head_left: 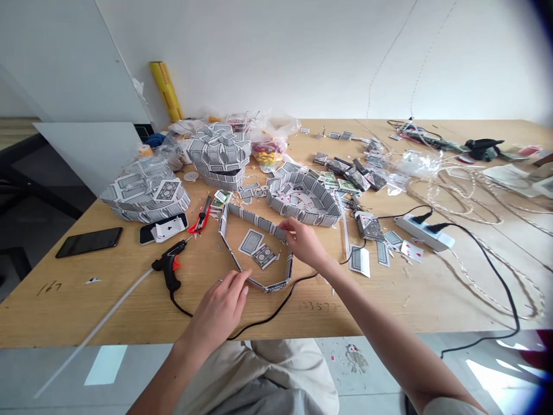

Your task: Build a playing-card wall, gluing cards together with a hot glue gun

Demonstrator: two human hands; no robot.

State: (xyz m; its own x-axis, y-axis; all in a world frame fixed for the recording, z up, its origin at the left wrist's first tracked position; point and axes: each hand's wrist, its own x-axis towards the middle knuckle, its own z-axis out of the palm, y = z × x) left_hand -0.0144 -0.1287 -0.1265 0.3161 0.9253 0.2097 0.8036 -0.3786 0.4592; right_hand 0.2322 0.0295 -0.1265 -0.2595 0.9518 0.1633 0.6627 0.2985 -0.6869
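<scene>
Here the right hand (306, 245) covers a bit of the card ring (254, 218), hiding that stretch of wall! Nearer than the ring, the left hand (222, 305) and wrist swallow a length of black cable (268, 319), while the trousers (302, 369) run off the bottom edge.

Striped grey-white card ring (254, 217) — black glue gun (170, 271), red trigger (175, 263) — red cutter (201, 217), yellow roll (166, 91), tan table (142, 317)

Cards (264, 256) inside card frame (254, 218); glue gun (170, 266) left, power strip (425, 232) right, card tray (287, 208) behind to right.
</scene>
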